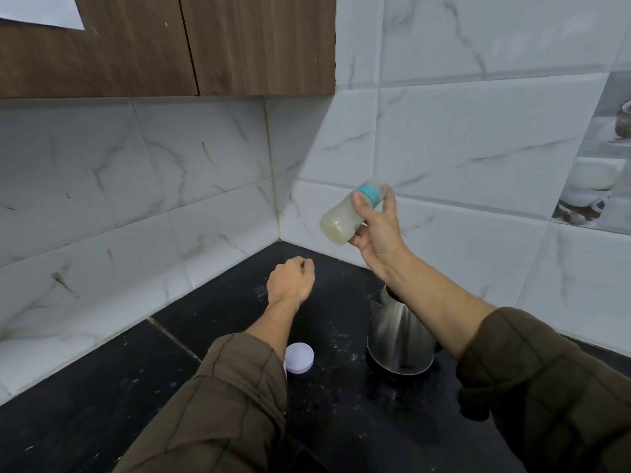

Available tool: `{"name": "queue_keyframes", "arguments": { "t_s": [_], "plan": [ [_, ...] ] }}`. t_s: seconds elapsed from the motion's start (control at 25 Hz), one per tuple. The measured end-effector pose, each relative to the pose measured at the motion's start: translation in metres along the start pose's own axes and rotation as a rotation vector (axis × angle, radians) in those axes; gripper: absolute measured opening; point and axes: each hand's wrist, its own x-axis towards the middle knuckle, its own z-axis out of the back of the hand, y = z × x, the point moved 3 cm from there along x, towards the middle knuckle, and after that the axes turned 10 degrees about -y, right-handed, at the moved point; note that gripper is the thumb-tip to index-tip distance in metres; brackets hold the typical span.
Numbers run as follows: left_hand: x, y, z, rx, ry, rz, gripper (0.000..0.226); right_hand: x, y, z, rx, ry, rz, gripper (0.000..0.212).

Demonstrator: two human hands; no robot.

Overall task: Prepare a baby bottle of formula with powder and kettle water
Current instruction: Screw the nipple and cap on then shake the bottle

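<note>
**Shaking the mixed bottle**

Head view: I judge this to be the mixing step. My right hand (377,230) holds the baby bottle (351,213) up in the air at centre right of the frame, against the marble-look wall tiles (478,131), tipped nearly on its side with the base pointing lower left and the teal collar (369,194) toward the upper right. The bottle is blurred and cloudy with pale, milky liquid, which suggests the powder and water are already inside and the top is on. My thumb (358,203) presses over the bottle just below the collar, and my other fingers wrap around the far side, closed firmly on it; one fingertip shows under the base.

My left hand (290,279) hovers lower, near the middle of the frame above the black countertop (85,387). Its fingers are curled loosely into a fist, holding nothing I can see and touching nothing.

Below my right forearm stands the steel kettle (399,336), upright on the counter. A round white lid (299,357) lies flat beside my left sleeve, with specks of spilled powder scattered around.

Next, I'd need to keep a tight grip, check that no lumps remain, then set the bottle upright on the counter.
</note>
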Motion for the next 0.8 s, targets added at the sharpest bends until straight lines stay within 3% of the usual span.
{"name": "queue_keyframes", "arguments": {
  "t_s": [0.12,0.2,0.4,0.48,0.6,0.64,0.72,0.8],
  "plan": [
    [0.001,-0.005,-0.001,0.083,0.022,-0.065,0.021,-0.014,-0.008,-0.004,-0.33,0.342,-0.047,0.088],
    [0.002,-0.006,0.001,0.109,0.014,-0.083,0.016,-0.017,-0.013,-0.004,-0.393,0.439,-0.051,0.09],
    [0.001,-0.006,0.006,-0.001,-0.037,-0.007,0.039,0.003,0.004,-0.001,0.096,-0.055,-0.006,0.078],
    [0.003,-0.005,0.005,0.005,-0.042,-0.012,0.038,0.002,0.002,0.001,0.023,0.03,-0.045,0.076],
    [0.003,-0.004,0.005,0.072,-0.022,-0.054,0.025,-0.015,-0.012,0.001,-0.271,0.396,-0.127,0.084],
    [0.003,-0.004,0.005,0.08,-0.016,-0.057,0.023,-0.016,-0.014,0.002,-0.296,0.428,-0.126,0.085],
    [0.003,-0.004,0.004,0.05,-0.015,-0.044,0.028,-0.013,-0.008,0.002,-0.189,0.308,-0.087,0.085],
    [0.0,-0.003,0.004,0.009,-0.024,-0.013,0.036,-0.003,0.004,0.004,-0.006,0.071,-0.035,0.077]
  ]
}}
